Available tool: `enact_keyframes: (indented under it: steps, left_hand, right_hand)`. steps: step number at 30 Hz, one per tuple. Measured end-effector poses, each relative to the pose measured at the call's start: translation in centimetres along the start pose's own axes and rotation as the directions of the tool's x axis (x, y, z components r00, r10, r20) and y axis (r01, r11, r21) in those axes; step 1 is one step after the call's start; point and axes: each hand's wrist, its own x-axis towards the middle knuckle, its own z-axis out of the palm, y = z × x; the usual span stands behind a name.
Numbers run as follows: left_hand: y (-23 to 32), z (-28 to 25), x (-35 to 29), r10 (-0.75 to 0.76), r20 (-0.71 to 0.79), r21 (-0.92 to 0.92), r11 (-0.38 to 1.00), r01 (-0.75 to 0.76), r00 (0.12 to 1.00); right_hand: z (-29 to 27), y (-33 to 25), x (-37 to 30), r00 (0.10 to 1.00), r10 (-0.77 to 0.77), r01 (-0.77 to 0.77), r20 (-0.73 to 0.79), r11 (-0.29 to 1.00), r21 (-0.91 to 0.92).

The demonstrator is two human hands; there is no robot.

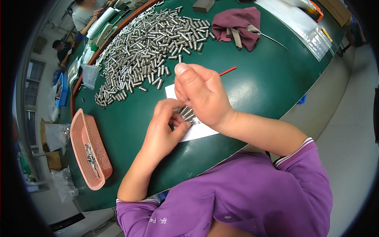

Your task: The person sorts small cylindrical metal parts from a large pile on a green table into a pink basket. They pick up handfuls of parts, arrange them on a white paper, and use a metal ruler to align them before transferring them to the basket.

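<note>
A small cluster of shiny metal pins [187, 113] lies over a white sheet [201, 133] on the green table. My left hand [162, 125] curls round this cluster from the left, thumb and fingers against the pins. Just above and to the right, my right hand [207, 93] is raised, closed in a fist with the thumb on top. Whatever it grips is hidden by the fingers. A single pin [180, 58] shows just beyond its thumb tip; I cannot tell if the thumb touches it. Past both hands spreads a big heap of similar metal pins [146, 43].
At left stands a pink plastic basket [103, 158] with some pins inside. A maroon cloth [241, 25] lies at the back, near a pointed metal tool [274, 41]. A red stick [227, 71] is right of my hand. Other people work beyond the wooden table edge [74, 94].
</note>
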Motion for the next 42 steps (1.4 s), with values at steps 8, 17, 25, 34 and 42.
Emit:
enact_keyframes:
  steps: [8,17,25,34,42]
  left_hand:
    - [-0.6,0.6,-1.3,0.089,-0.034,0.167,0.983,-0.082,0.995]
    - [-0.3,0.7,-1.2,0.097,-0.047,0.192,0.978,-0.086,0.994]
    - [-0.5,1.0,-1.5,0.080,-0.058,0.174,0.982,-0.069,0.995]
    - [-0.7,0.7,-1.5,0.062,-0.077,0.136,0.989,-0.051,0.995]
    - [-0.9,1.1,-1.6,0.006,-0.089,0.034,0.999,-0.003,0.996]
  right_hand:
    - [0.4,-0.8,-1.3,0.999,-0.033,0.034,-0.024,0.998,0.055]
    - [0.3,-0.9,-1.6,1.000,-0.009,0.008,0.006,0.993,0.121]
    - [-0.1,-0.5,-1.8,0.999,0.001,-0.008,0.046,0.988,0.155]
    - [0.4,1.2,-1.7,0.996,-0.081,0.083,0.037,0.995,-0.059]
    - [0.6,-1.6,-2.0,0.994,-0.103,0.104,0.037,0.994,-0.019]
